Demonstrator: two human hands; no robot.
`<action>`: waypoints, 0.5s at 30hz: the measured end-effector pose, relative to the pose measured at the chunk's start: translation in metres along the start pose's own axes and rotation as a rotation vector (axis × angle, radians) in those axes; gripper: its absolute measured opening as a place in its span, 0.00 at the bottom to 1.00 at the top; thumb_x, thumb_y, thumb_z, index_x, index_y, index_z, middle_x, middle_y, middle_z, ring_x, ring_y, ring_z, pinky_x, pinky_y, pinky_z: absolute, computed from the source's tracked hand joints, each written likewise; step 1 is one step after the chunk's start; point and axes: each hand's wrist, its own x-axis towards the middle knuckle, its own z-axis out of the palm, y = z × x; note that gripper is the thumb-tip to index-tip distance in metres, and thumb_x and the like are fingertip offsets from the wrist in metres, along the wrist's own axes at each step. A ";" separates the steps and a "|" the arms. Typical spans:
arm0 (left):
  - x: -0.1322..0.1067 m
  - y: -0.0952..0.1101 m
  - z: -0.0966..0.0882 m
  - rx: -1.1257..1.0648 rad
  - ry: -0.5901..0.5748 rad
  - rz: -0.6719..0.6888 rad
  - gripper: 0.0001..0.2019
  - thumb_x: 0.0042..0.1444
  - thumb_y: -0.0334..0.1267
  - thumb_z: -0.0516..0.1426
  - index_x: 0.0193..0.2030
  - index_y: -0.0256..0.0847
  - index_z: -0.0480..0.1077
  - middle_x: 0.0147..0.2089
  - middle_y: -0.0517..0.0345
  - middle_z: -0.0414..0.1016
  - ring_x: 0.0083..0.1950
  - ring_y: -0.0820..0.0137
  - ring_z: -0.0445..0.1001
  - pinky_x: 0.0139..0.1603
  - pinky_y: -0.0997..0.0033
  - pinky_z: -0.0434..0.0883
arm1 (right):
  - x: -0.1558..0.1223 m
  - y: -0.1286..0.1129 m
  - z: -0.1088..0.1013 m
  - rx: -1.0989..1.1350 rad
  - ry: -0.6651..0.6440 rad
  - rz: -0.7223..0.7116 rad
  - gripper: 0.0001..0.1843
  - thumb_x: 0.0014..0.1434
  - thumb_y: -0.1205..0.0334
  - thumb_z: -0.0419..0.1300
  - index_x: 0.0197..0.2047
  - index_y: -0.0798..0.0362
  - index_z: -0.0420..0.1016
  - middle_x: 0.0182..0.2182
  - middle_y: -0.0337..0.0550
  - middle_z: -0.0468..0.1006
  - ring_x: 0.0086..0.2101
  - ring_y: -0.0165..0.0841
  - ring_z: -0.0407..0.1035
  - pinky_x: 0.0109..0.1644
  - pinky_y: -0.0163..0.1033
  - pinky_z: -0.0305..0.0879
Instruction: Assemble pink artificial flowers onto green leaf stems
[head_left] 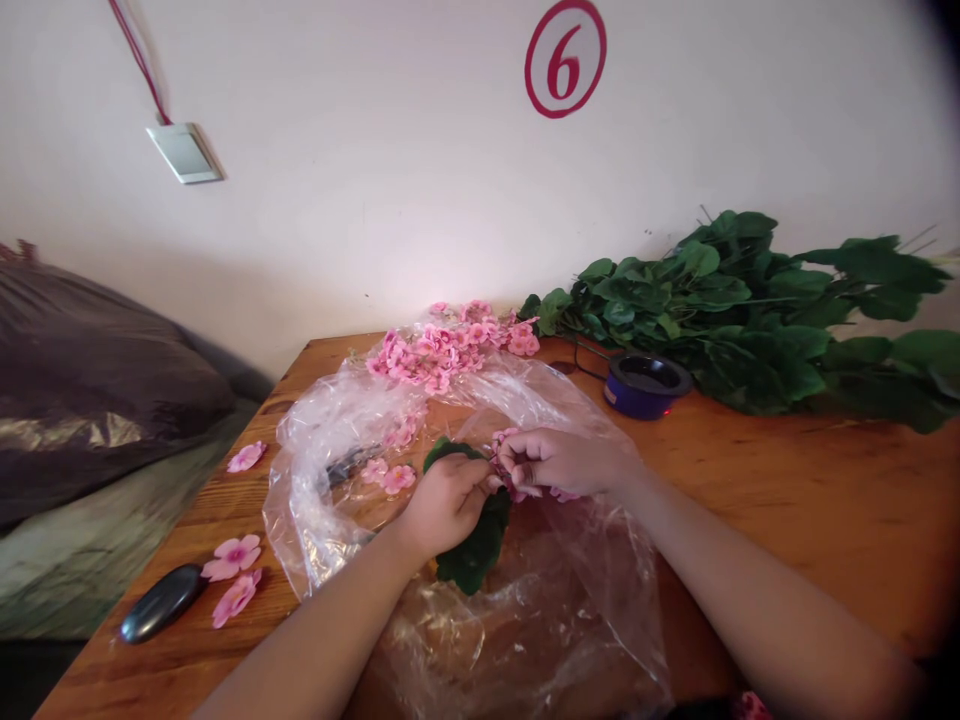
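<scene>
Fingers (pixel 517 443) pinching | left hand (pixel 446 503): on green leaf (pixel 478 548), beneath palm | right hand (pixel 561 461): hold unclear — pink blossoms (pixel 565 495) near and far

Left forearm (pixel 326 615) and right forearm (pixel 739 565) converge; left hand (pixel 450 503) and right hand (pixel 559 461) assume pinch poses, close together.
</scene>
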 end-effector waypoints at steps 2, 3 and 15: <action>0.000 0.000 0.000 -0.022 0.019 -0.014 0.13 0.65 0.32 0.49 0.28 0.39 0.66 0.25 0.58 0.67 0.29 0.71 0.66 0.32 0.72 0.63 | 0.000 0.001 0.001 0.064 0.048 -0.007 0.06 0.62 0.63 0.56 0.32 0.52 0.64 0.26 0.35 0.68 0.28 0.27 0.62 0.34 0.35 0.58; 0.001 0.000 0.000 -0.035 0.028 -0.020 0.13 0.65 0.32 0.50 0.28 0.39 0.65 0.25 0.59 0.67 0.29 0.71 0.66 0.32 0.72 0.63 | 0.001 0.002 0.001 0.092 0.069 -0.015 0.06 0.62 0.63 0.56 0.33 0.52 0.64 0.28 0.35 0.69 0.29 0.27 0.63 0.35 0.35 0.59; 0.000 0.000 0.001 -0.049 0.020 -0.027 0.13 0.65 0.31 0.50 0.27 0.39 0.65 0.25 0.58 0.69 0.29 0.71 0.67 0.34 0.71 0.63 | 0.002 0.005 0.004 0.081 0.079 -0.050 0.05 0.59 0.68 0.55 0.32 0.52 0.64 0.27 0.34 0.67 0.29 0.26 0.62 0.34 0.33 0.59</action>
